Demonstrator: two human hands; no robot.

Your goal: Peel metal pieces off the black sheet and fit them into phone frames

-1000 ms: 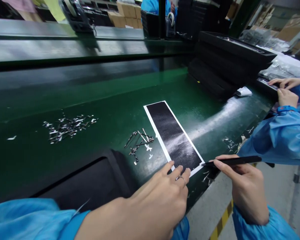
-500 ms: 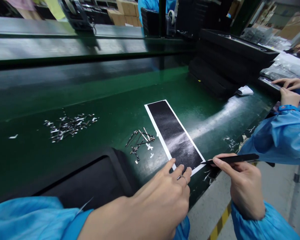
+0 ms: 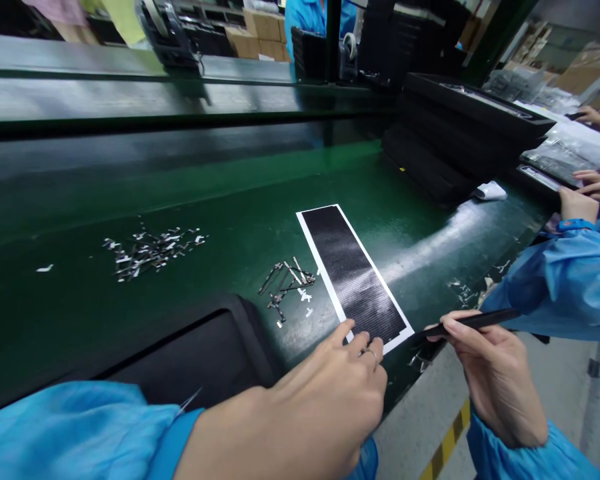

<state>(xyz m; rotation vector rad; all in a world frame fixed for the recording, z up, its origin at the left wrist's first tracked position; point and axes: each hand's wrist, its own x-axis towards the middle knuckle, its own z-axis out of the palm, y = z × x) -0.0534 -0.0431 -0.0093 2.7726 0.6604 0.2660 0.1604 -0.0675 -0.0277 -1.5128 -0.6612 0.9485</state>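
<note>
A long sheet with black strips on a white backing point(image 3: 355, 270) lies on the green table. My left hand point(image 3: 347, 380) rests on its near end, fingertips apart on the sheet, a ring on one finger. Black tweezers point(image 3: 485, 319) are pinched in my right hand point(image 3: 495, 373), their tips just off the sheet's near right corner. Left of the sheet is a small group of thin dark parts point(image 3: 285, 283) with white bits. Farther left lies a larger heap of small black and white pieces point(image 3: 155, 250).
A black tray point(image 3: 180, 360) lies at the near left. Stacked black trays point(image 3: 465, 133) stand at the back right. A person's hands and blue sleeve point(image 3: 575, 267) are at the right, beside a white roll point(image 3: 491, 191). Tape dispensers point(image 3: 167, 33) stand on the back ledge.
My right hand and the tweezers have moved slightly right, off the sheet's corner. My left hand stays on the sheet. The whole view has shifted a little.
</note>
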